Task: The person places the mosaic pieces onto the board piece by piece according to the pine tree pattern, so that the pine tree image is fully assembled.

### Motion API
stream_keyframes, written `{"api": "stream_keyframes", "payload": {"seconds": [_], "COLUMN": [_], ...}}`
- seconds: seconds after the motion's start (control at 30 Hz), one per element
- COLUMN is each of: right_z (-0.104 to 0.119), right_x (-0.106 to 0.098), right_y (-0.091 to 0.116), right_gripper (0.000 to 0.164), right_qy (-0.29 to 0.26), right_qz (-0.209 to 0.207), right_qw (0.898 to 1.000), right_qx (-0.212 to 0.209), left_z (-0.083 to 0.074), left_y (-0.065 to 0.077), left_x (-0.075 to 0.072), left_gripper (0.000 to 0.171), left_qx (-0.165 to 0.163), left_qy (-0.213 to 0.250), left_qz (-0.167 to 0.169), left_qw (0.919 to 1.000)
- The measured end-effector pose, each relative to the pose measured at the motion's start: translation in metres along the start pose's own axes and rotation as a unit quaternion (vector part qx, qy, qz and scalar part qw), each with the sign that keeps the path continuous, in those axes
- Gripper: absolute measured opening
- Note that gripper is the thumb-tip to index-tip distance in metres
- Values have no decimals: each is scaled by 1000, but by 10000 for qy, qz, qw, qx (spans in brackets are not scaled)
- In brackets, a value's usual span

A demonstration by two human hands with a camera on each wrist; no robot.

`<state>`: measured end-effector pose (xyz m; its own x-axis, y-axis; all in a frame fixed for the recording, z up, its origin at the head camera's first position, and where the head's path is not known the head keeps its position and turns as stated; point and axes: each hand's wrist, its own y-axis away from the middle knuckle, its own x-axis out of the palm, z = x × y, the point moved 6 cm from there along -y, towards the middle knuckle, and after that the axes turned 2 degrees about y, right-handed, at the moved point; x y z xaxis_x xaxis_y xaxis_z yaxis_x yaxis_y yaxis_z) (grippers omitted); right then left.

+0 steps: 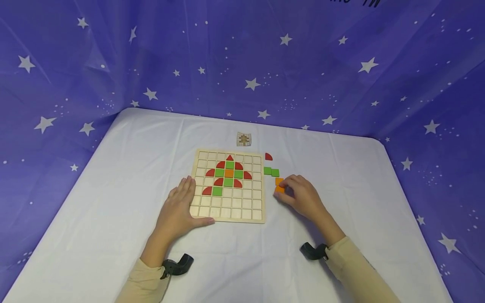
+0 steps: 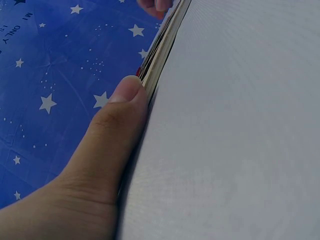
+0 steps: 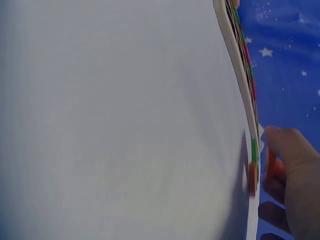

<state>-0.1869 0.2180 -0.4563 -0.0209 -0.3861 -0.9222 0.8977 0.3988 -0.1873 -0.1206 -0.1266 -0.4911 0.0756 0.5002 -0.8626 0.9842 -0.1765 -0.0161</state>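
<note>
A wooden grid board lies on the white cloth, with red quarter-round, red triangle, green and orange square tiles set in a tree-like shape. My left hand rests against its left edge, fingers straight. Its thumb lies along the front edge. To the right of the board my right hand pinches an orange square tile between thumb and fingers. A second orange tile lies just beyond the fingertips. Part of the held tile is hidden by the fingers.
Two green square tiles lie by the board's right edge, with a red quarter-round tile behind them. A small picture card sits beyond the board. Purple star-printed cloth surrounds the table's back and sides.
</note>
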Motion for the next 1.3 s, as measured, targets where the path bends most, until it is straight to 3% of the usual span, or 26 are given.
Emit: {"api": "stream_keyframes", "payload": {"seconds": [0.37, 0.87, 1.0, 1.3], "right_z": [46, 115, 124, 128], "right_x": [14, 50, 55, 58], "right_y": [-28, -43, -44, -46], "right_gripper": [30, 34, 32, 31], "right_qy": [-177, 107, 241, 337], "right_qz": [82, 607, 565, 464], "right_qw": [9995, 9911, 9870, 9851], "right_qx": [-250, -1180, -1487, -1620], "left_z": [1, 2, 2, 1], "left_y": [0, -1, -1, 0], "left_x": [-1, 2, 2, 1], "left_gripper": [139, 139, 139, 139], "left_qx": [-16, -9, -1, -6], "left_qy": [3, -13, -3, -19], "left_qz": [-2, 73, 74, 63], "left_qw": [10000, 10000, 10000, 10000]}}
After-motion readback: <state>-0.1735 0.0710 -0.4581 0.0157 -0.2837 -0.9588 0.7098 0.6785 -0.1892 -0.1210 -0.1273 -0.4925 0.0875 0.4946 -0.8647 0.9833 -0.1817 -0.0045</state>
